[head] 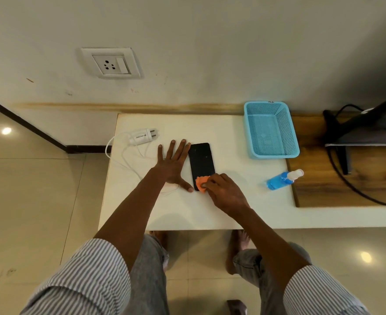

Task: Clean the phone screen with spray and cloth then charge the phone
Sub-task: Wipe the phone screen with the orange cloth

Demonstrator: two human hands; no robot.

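A black phone (201, 165) lies face up near the middle of the white worktop (210, 212), its long side running near to far. The left hand (173, 165) lies flat on the worktop just left of the phone, fingers straight and spread, the thumb by the phone's near left corner and a fingertip touching its far left corner. The right hand (223, 191) has its fingers curled over a crumpled orange cloth (201, 183), pressing it on the phone's near end. A white charger (142, 137) lies at the far left of the worktop, its cable (117, 155) looping off the left edge and back under the left hand. A blue spray bottle (283, 179) lies on its side to the right, near an empty blue basket (271, 130). A wall socket (111, 63) sits above the charger.
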